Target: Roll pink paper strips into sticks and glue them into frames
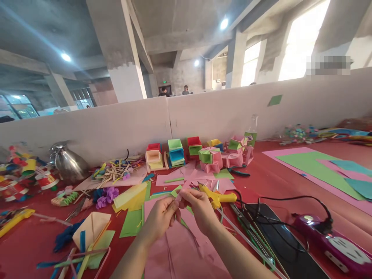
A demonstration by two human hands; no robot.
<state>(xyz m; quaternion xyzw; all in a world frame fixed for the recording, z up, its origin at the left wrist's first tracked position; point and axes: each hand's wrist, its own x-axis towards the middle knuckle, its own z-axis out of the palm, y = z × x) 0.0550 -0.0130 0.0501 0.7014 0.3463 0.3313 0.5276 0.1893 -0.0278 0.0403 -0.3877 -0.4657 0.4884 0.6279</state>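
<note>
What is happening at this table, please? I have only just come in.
A person is working with paper: the left hand and the right hand pinch a narrow pink paper strip at their fingertips, above pink paper sheets on the red-covered table. A yellow plastic glue gun lies beside the right hand, held by neither hand. Farther back, folded paper boxes in several colours stand near the white partition.

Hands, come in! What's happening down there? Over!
Left hand, right hand: both pinching pink paper strip. Yellow glue gun close by right hand. Pink sheets below.
</note>
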